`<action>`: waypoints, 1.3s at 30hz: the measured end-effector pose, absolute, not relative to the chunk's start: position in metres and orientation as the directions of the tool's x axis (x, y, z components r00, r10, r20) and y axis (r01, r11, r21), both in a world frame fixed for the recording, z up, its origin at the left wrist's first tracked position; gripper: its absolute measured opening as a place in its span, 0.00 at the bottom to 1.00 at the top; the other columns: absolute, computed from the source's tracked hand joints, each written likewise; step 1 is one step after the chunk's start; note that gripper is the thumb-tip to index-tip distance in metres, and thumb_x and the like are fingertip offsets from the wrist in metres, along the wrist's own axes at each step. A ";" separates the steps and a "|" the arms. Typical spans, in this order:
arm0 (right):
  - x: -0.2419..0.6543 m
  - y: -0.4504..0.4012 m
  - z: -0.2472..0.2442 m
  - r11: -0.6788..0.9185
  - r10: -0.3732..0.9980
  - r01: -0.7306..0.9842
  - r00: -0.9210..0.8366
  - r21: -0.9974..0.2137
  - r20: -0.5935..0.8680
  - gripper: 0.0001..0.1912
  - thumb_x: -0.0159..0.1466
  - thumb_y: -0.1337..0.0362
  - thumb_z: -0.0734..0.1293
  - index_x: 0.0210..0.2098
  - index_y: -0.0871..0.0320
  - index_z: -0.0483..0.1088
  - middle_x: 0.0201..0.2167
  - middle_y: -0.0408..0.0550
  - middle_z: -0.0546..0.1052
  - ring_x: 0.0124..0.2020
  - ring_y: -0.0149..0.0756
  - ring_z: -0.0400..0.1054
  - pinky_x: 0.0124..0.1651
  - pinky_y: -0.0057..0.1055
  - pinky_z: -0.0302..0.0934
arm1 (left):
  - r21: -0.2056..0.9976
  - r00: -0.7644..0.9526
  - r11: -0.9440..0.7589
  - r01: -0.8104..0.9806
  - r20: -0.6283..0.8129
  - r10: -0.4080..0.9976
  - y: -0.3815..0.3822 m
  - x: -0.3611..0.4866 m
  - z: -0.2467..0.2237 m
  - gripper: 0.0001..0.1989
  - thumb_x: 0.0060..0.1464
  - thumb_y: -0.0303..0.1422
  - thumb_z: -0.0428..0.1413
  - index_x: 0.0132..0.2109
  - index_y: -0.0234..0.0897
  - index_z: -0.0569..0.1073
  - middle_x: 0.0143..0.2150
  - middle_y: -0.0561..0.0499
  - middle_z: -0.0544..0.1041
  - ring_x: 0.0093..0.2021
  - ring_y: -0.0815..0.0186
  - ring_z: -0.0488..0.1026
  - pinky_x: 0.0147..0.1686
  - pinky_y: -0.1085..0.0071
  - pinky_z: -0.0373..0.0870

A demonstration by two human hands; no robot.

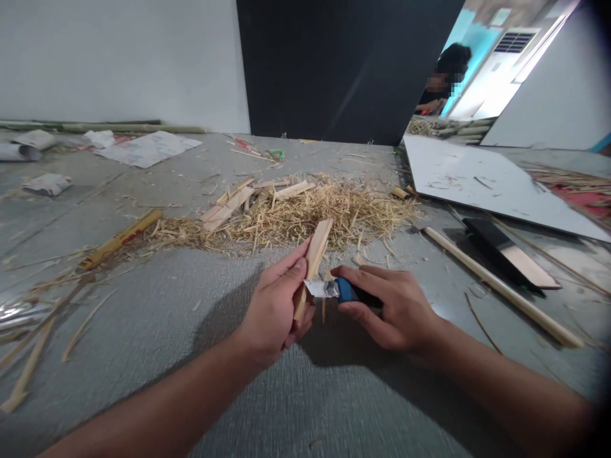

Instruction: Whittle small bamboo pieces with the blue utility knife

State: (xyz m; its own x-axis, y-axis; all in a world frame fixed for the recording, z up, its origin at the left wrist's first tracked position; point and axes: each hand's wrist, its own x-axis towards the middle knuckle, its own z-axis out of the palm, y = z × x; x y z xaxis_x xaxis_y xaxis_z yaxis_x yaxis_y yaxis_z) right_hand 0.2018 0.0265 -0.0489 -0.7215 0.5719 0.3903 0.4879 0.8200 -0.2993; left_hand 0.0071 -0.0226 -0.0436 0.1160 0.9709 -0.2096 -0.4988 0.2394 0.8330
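Observation:
Near the middle of the head view, my left hand (279,299) is closed around a flat, pale wooden strip (319,247), which tilts upward and away from me. My right hand (389,302) grips a utility knife (351,291) with a blue and black handle. The knife's blade points left and meets the strip just beside my left thumb. A thin shaving hangs by the strip near the blade. Behind both hands lies a heap of curly wood shavings (353,210) with short wooden pieces (229,208) on its left part.
A yellow stick with markings (121,242) lies left. To the right are a long pale rod (501,286), a black object (506,251) and a white board (491,184). A dark panel (334,70) stands behind; a person (442,79) shows at upper right.

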 end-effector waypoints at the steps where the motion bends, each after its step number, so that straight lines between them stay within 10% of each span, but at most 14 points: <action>1: 0.201 0.027 -0.048 0.820 0.572 0.491 -0.719 -0.294 0.395 0.23 0.67 0.52 0.61 0.56 0.58 0.68 0.32 0.48 0.75 0.27 0.33 0.66 0.30 0.31 0.57 | 0.838 0.110 0.232 -0.494 -0.204 0.973 -0.022 0.007 -0.043 0.29 0.61 0.41 0.50 0.66 0.38 0.61 0.10 0.62 0.56 0.08 0.75 0.48 0.08 0.81 0.46; 39: 0.205 0.065 -0.036 0.658 0.746 0.675 -0.527 -0.332 0.407 0.26 0.66 0.45 0.58 0.50 0.57 0.73 0.29 0.48 0.77 0.27 0.35 0.68 0.30 0.30 0.56 | 0.832 0.175 0.229 -0.506 -0.162 0.971 -0.016 0.004 -0.037 0.27 0.64 0.34 0.47 0.68 0.38 0.56 0.13 0.63 0.57 0.09 0.75 0.46 0.07 0.81 0.48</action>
State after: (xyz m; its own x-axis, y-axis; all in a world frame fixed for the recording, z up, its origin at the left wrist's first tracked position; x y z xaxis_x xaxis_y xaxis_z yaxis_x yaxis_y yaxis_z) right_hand 0.2052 0.0649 -0.0358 -0.5272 0.7461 0.4067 0.6754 0.6583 -0.3323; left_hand 0.0038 -0.0158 -0.0370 0.1745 0.9713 -0.1615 -0.5058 0.2292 0.8317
